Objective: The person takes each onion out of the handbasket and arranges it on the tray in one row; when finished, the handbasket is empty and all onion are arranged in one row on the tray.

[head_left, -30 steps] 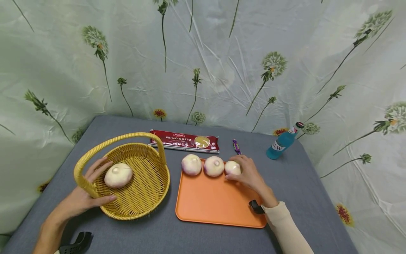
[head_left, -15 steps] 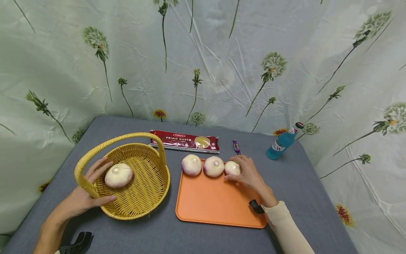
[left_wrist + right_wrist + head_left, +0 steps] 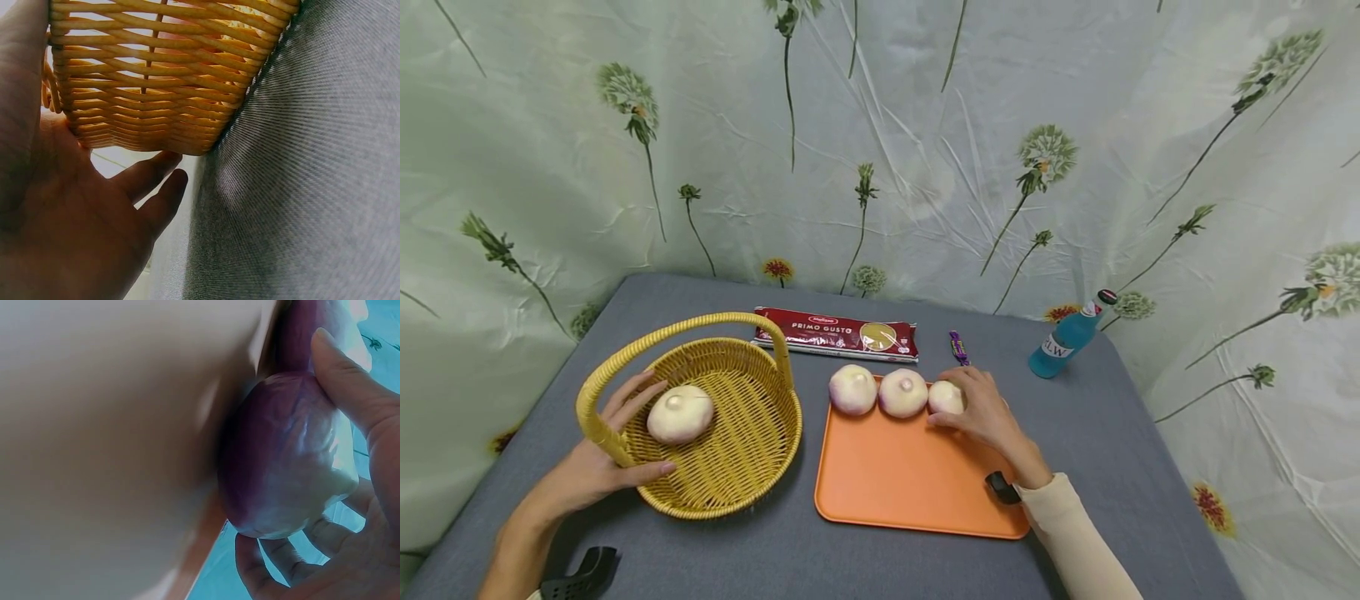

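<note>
My left hand point(image 3: 582, 477) grips the left side of a yellow wicker basket point(image 3: 747, 442), near the foot of its arched handle. In the left wrist view, the outside of the basket's woven wall is close to the palm, and two fingertips show beneath it. One white-and-purple turnip point(image 3: 681, 414) lies inside the basket. At the tray's far edge, my right hand point(image 3: 988, 414) holds another turnip point(image 3: 945, 398) between thumb and fingers. Two more turnips, a middle turnip point(image 3: 903, 393) and a left turnip point(image 3: 853, 390), sit beside it in a row.
The orange tray point(image 3: 910, 475) lies right of the basket on a grey cloth point(image 3: 760, 558). Behind stand a red pasta packet point(image 3: 842, 333) and a small purple wrapped candy point(image 3: 958, 347). A blue bottle point(image 3: 1067, 340) is at the back right, before a flowered curtain point(image 3: 925, 183).
My right hand has slid slightly left with its turnip, and the middle turnip has shifted left towards the left one. The left hand and basket have stayed in place.
</note>
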A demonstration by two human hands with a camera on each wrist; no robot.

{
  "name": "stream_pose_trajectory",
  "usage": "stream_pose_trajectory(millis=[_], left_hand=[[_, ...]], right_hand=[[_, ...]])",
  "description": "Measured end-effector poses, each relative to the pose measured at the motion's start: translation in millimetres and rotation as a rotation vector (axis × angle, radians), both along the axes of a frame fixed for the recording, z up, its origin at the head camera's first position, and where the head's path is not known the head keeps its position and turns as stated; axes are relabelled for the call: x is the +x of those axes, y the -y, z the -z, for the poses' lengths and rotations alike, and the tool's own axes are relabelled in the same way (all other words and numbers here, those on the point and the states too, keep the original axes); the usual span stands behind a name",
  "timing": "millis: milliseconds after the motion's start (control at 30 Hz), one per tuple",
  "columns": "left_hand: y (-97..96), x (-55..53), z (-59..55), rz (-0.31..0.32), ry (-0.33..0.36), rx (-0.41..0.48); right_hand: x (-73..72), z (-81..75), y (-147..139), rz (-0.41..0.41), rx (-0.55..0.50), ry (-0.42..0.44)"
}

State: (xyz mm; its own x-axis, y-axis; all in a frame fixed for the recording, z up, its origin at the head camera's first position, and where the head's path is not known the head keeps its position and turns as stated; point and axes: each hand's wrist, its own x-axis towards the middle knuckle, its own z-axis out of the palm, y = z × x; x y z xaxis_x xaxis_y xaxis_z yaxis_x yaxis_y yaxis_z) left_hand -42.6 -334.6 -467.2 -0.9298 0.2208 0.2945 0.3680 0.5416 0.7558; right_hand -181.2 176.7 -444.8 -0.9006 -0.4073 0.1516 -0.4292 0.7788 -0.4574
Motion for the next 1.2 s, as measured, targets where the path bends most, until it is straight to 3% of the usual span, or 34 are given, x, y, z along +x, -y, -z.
stream_pose_trajectory(millis=[600, 900, 1200], left_hand=[[1.1, -0.8, 0.2, -0.001, -0.029, -0.019], [0.3, -0.2, 0.7, -0.002, -0.006, -0.006], [-0.2, -0.1, 0.1, -0.003, -0.007, 0.000]], right_hand=[[-0.1, 1.7, 1, 0.006, -0.001, -0.016], [2.1, 1.4, 0, 0.013, 0.000, -0.010], [3.5, -9.1, 0, -0.014, -0.033, -0.068]])
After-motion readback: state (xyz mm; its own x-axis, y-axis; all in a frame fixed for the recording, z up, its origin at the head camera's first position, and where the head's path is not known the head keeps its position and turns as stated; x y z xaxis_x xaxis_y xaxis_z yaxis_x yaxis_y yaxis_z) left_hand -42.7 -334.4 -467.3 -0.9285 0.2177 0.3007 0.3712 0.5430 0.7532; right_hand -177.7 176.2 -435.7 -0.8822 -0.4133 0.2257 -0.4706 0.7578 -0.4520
